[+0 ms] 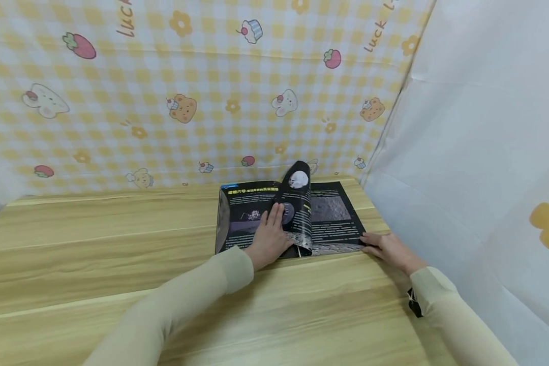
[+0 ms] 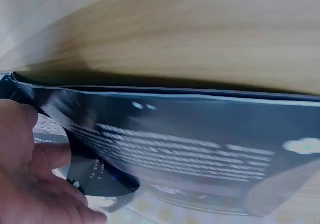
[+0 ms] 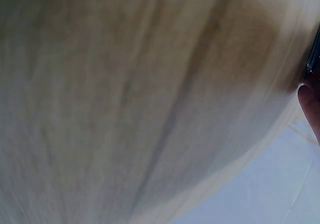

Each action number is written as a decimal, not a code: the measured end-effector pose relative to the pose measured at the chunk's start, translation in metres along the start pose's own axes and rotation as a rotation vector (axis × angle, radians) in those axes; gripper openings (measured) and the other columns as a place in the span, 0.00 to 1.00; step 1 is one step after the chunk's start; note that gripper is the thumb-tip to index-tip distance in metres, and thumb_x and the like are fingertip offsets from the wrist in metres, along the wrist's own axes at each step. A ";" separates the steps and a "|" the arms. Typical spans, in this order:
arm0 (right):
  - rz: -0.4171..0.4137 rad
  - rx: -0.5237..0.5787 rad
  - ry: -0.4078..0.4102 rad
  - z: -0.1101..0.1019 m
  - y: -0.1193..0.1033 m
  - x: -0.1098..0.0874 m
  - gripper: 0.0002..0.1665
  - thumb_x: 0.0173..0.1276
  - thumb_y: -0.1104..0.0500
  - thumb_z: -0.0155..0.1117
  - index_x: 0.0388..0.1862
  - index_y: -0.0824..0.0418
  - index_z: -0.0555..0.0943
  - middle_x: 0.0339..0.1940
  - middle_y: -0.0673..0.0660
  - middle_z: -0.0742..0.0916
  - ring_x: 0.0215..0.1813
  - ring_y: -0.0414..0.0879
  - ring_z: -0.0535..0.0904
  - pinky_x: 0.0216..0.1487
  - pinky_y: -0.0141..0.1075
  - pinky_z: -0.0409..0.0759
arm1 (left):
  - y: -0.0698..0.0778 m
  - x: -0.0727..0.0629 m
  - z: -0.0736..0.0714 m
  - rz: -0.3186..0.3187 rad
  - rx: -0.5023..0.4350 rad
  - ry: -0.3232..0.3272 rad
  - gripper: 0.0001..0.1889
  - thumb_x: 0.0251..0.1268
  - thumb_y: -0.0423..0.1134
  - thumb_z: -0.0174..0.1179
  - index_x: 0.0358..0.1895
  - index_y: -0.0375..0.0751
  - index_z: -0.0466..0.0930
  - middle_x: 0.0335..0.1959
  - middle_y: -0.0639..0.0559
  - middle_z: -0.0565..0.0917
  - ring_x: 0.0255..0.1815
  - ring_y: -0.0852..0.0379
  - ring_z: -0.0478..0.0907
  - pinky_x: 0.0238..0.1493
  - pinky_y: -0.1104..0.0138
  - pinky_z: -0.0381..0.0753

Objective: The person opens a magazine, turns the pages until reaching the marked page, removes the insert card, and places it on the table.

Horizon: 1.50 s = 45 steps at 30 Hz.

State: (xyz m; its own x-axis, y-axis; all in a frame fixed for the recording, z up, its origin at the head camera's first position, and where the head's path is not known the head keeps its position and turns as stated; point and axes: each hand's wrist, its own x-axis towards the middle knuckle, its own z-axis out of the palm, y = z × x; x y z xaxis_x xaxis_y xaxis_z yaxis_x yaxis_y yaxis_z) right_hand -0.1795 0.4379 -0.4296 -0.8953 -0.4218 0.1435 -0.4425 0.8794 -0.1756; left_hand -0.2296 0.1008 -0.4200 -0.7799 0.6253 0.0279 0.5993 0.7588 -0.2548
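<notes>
An open magazine (image 1: 331,234) with black pages, white text and moon pictures lies on the table. One page (image 1: 297,203) stands curled up near its middle. My left hand (image 1: 270,241) touches this curling page with its fingers extended, low on the left half of the spread. In the left wrist view the left hand (image 2: 35,169) is beside the bent page. At the lower right corner of the magazine, my right hand (image 1: 391,249) holds the edge between thumb and fingers. Only a bit of the right hand (image 3: 311,108) shows in the right wrist view.
The wooden table (image 1: 96,254) extends left and in front of the magazine. Behind it hangs a yellow checked cloth (image 1: 229,76) with cartoon prints. A white sheet (image 1: 476,127) closes off the right side. A small black object (image 1: 414,303) is beside the right cuff.
</notes>
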 end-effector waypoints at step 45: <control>-0.089 0.034 -0.064 -0.012 0.003 0.008 0.11 0.62 0.69 0.61 0.43 0.72 0.83 0.45 0.71 0.84 0.46 0.64 0.82 0.46 0.49 0.80 | -0.039 -0.078 -0.004 0.079 -0.060 0.057 0.22 0.61 0.56 0.58 0.45 0.40 0.82 0.32 0.44 0.84 0.35 0.47 0.82 0.35 0.56 0.82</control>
State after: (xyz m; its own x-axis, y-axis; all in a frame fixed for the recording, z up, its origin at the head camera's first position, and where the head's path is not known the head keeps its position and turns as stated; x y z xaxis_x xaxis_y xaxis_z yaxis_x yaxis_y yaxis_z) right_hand -0.1873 0.4393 -0.4177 -0.8532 -0.5123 0.0981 -0.5213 0.8301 -0.1979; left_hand -0.1914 0.0226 -0.4087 -0.7192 0.6917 0.0657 0.6697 0.7152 -0.1999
